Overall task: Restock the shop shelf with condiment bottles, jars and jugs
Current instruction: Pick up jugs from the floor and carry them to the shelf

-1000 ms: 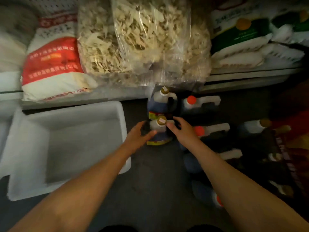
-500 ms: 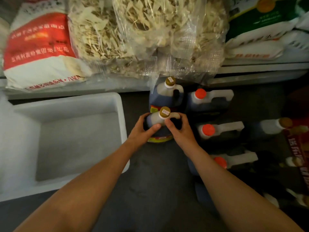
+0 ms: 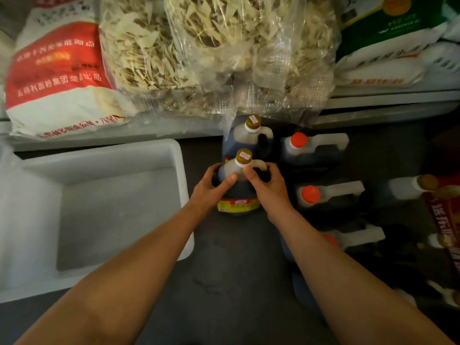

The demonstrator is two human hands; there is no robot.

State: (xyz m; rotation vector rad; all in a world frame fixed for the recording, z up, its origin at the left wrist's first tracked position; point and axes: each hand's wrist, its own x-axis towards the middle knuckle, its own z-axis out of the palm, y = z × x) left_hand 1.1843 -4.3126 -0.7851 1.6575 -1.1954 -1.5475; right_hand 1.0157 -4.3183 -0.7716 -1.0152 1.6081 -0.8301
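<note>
A dark sauce jug with a gold cap (image 3: 237, 192) stands upright on the grey floor in the middle of the view. My left hand (image 3: 211, 189) grips its left shoulder and my right hand (image 3: 267, 186) grips its right side by the handle. Right behind it stands a second gold-capped jug (image 3: 249, 139), under the shelf edge. To the right, several orange-capped dark jugs (image 3: 313, 150) stand in a row running toward me, partly hidden by my right forearm.
A white foam box (image 3: 179, 170) sits on the floor at the left. Above, the low shelf (image 3: 373, 109) holds a red and white flour sack (image 3: 57, 78), clear bags of dried strips (image 3: 211, 53) and green and white sacks (image 3: 388, 33). More bottles (image 3: 410, 186) stand at far right.
Both hands closed in from either side and now grip the front gold-capped jug. The view has shifted closer to the shelf and jugs.
</note>
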